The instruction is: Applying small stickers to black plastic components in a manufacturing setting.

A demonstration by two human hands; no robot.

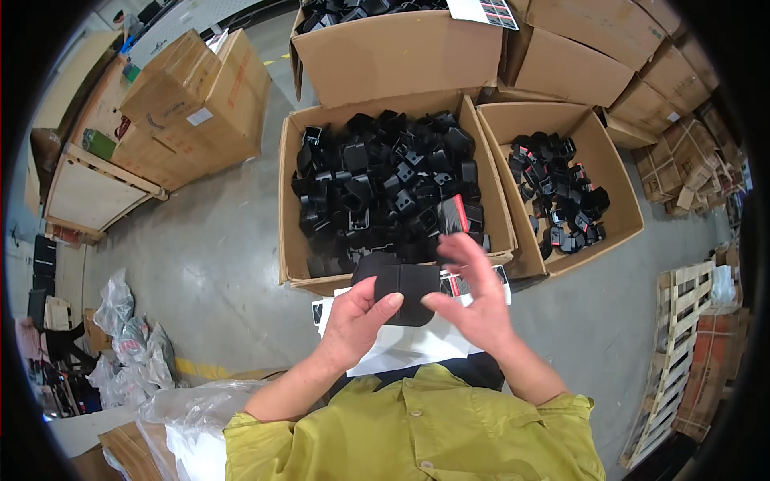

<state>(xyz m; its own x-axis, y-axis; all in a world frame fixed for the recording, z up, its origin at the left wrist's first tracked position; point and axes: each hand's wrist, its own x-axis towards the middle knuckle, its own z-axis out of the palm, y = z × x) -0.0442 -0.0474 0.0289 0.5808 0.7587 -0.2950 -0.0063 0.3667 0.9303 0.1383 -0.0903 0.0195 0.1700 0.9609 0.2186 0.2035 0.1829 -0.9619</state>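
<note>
A black piece (pixel 401 284) is held by the left hand (pixel 357 317). It is touched by the thumb of the right hand (pixel 481 301), with fingers spread. White paper (pixel 425 346) is seen below. A big box (pixel 289 212) is filled with black parts (pixel 385 172); a smaller box (pixel 603 180) is set beside it.

The piece (pixel 413 285) is matte black and boxy, with a broad, smooth face, rounded lower corners and a thin line across it. It is held in the air, face up, above white sheets (pixel 401 353), gripped at its left side by the left hand (pixel 353 322); the right thumb (pixel 441 306) is at its right edge.
</note>
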